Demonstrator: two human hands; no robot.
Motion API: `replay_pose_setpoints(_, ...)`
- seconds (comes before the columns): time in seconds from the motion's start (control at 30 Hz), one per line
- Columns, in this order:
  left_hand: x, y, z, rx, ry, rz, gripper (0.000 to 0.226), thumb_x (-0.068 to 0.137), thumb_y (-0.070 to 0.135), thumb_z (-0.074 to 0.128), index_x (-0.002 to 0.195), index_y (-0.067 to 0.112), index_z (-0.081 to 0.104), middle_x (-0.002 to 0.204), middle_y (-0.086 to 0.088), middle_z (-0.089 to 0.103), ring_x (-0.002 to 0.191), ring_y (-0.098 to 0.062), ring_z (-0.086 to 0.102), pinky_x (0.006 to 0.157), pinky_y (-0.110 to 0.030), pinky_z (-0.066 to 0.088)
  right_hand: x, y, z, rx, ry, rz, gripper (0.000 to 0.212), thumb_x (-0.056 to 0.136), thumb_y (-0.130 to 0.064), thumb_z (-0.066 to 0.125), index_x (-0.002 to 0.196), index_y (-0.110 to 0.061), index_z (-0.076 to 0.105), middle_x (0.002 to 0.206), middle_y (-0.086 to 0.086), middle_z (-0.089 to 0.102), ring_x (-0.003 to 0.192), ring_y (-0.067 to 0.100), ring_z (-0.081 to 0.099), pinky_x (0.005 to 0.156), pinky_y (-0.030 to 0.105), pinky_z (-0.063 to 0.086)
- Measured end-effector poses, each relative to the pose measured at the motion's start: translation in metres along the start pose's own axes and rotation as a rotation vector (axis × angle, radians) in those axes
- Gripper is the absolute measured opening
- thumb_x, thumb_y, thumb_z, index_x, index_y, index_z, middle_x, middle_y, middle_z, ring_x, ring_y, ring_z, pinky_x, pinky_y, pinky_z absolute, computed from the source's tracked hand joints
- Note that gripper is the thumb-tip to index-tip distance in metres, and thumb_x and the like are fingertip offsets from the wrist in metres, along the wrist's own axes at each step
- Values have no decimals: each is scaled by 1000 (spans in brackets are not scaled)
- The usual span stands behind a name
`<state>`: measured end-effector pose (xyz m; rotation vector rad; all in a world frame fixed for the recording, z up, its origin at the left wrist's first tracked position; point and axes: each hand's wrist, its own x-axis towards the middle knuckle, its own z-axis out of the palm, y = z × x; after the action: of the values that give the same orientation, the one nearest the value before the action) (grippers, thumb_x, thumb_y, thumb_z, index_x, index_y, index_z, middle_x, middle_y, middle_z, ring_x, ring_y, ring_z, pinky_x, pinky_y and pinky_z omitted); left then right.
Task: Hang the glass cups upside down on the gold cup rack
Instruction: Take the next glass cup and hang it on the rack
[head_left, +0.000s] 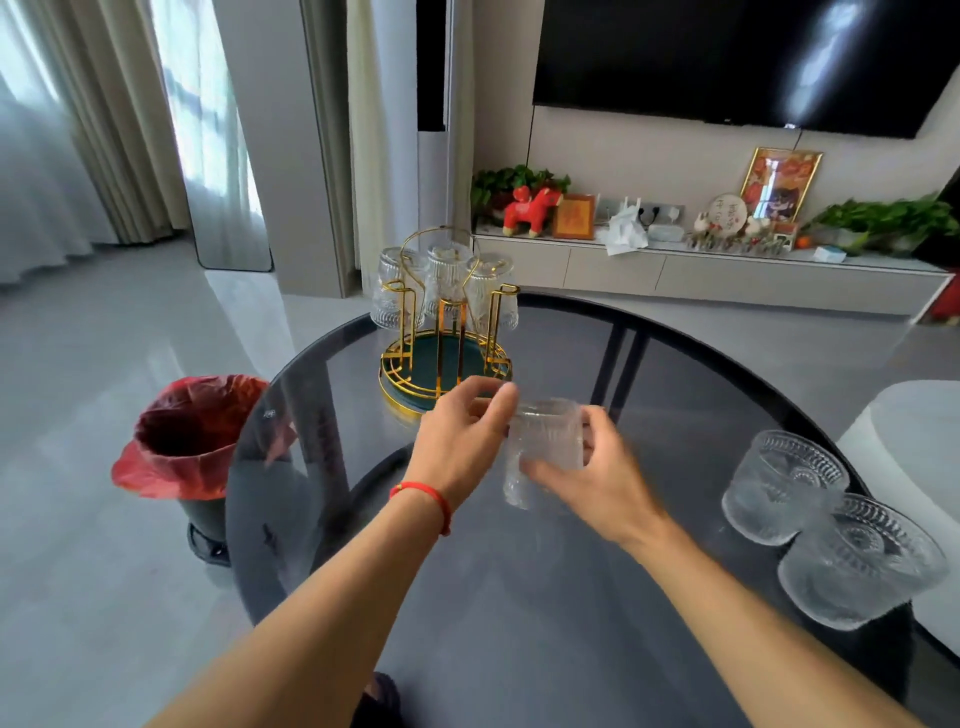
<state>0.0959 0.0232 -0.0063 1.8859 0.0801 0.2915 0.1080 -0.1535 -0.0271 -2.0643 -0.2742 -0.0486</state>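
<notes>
The gold cup rack with a dark green base stands at the far side of the round dark glass table. Three ribbed glass cups hang upside down on its far pegs; the two near pegs are bare. I hold one blurred glass cup in both hands, just in front of the rack. My left hand grips its left side and my right hand holds it from the right and below. Two more glass cups stand upright on the table at the right.
A bin with a red bag stands on the floor left of the table. A white seat lies beyond the table's right edge. A low TV cabinet with ornaments runs along the far wall.
</notes>
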Motion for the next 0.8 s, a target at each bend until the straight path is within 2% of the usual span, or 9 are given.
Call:
replay_pose_setpoints(0.03,5,-7,-5,107,26,23,30,98,41,55,118,25,71,108,0,78,98,-12,72,91,-40,61,3,0,1,45,22,0,73,58,-61,85,120,-41,53,119,-14,69,109,8,68,92,44,59)
replay_pose_setpoints(0.1,15,-24,-12,374,10,76,35,96,18,56,129,23,69,134,-4,70,125,-20,61,109,-41,49,8,-5,0,151,53,-2,76,54,-59,85,120,-41,53,118,-13,70,107,6,70,90,36,60)
replay_pose_setpoints(0.17,24,-39,-15,533,-50,87,54,90,5,59,141,24,61,157,-2,50,149,-23,37,123,-41,30,14,-17,-3,247,71,-30,81,52,-57,87,124,-43,52,120,-12,70,106,4,71,86,28,60)
replay_pose_setpoints(0.2,26,-44,-14,560,-76,81,61,88,3,58,145,25,57,163,-2,41,155,-24,26,126,-42,24,18,-24,-6,289,77,-45,83,53,-54,88,127,-43,53,122,-11,70,107,5,71,86,28,60)
replay_pose_setpoints(0.33,32,-58,-11,626,-160,54,75,85,9,59,155,30,41,172,-2,19,160,-24,4,130,-46,15,44,-63,-10,378,90,-108,82,56,-47,91,130,-43,54,123,-5,72,107,8,74,84,31,61)
replay_pose_setpoints(0.47,34,-59,-9,696,-232,15,78,88,12,61,159,26,33,173,-3,11,160,-25,-5,129,-50,17,84,-105,6,336,149,-186,85,65,-38,94,137,-26,52,113,-8,73,97,1,73,80,22,59)
replay_pose_setpoints(0.57,33,-53,-8,714,-248,-1,76,88,13,61,158,25,35,173,-5,9,160,-28,-6,128,-53,20,121,-136,26,337,160,-228,82,71,-30,93,138,-22,47,122,-3,68,105,7,69,89,29,59)
replay_pose_setpoints(0.67,30,-51,-9,729,-256,3,71,87,13,61,155,22,42,173,-5,9,160,-27,-7,126,-54,24,152,-161,47,252,146,-224,85,71,-36,91,139,-23,43,130,2,59,114,18,61,98,40,55)
replay_pose_setpoints(0.8,29,-51,-12,733,-246,5,64,85,13,59,149,18,50,173,-2,10,160,-23,-5,126,-54,25,173,-169,75,33,145,-233,90,70,-38,90,142,-20,41,133,3,53,117,21,54,92,36,50)
